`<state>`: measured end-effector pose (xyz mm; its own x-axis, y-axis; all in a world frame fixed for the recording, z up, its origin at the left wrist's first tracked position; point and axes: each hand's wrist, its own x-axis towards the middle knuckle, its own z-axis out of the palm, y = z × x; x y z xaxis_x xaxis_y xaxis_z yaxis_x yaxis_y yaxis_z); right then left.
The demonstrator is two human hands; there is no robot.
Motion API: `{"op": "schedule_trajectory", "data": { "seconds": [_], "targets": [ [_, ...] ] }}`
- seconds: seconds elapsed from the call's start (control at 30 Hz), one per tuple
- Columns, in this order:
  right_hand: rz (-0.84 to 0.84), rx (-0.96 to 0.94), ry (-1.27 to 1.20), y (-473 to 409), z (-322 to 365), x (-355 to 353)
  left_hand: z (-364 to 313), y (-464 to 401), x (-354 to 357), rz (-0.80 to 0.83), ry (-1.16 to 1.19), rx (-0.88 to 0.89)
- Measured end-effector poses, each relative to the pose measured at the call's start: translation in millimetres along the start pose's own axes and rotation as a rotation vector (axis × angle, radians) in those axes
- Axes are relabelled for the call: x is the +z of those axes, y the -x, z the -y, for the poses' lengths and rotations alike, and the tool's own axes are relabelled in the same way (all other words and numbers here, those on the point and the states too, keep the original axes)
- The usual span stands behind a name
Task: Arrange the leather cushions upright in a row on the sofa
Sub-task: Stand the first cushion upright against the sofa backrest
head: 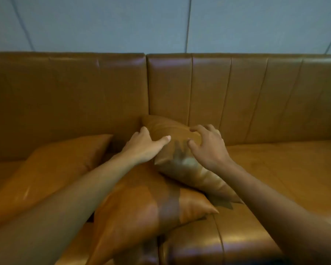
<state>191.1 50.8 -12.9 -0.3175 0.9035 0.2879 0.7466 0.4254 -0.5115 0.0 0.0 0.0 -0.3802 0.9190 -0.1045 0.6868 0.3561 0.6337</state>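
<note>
Three tan leather cushions lie on a tan leather sofa [275, 169]. The top cushion [180, 161] lies tilted across a lower cushion [141, 211], its far corner touching the backrest. My left hand [145, 144] grips its left edge, thumb on top. My right hand [206, 146] presses on its right side with curled fingers. A third cushion [52, 169] lies flat to the left, its far corner near the backrest.
The sofa backrest [237, 92] runs across the view, split by a seam in the middle. The seat to the right of the cushions is bare leather. A grey panelled wall [161, 22] rises behind the sofa.
</note>
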Motion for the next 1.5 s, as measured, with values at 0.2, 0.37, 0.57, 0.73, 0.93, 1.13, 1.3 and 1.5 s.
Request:
{"op": "schedule_trajectory", "data": {
  "seconds": [0.2,0.37,0.57,0.73,0.93,1.13,1.3,1.5],
  "targets": [
    [0.072,0.073,-0.051,-55,-21,35,-5,-54,24,0.262,0.247,-0.368],
    [0.111,0.113,-0.148,-66,-50,57,0,-84,48,0.209,0.300,-0.272],
    [-0.060,0.195,-0.273,-67,-103,26,-44,-94,64,0.207,0.136,0.110],
    [-0.339,0.263,-0.337,-68,-148,-24,-113,-110,55,0.339,0.035,0.459],
    [-0.541,0.213,-0.357,-93,-162,-76,-183,-138,49,0.435,-0.139,0.756],
    [-0.552,0.090,-0.327,-130,-173,-68,-210,-181,49,0.405,-0.319,0.869],
    [-0.362,0.054,-0.241,-162,-182,-30,-188,-231,52,0.284,-0.491,0.802],
    [-0.025,0.102,-0.015,-180,-185,41,-135,-249,65,-0.258,-0.687,0.719]
  ]
}}
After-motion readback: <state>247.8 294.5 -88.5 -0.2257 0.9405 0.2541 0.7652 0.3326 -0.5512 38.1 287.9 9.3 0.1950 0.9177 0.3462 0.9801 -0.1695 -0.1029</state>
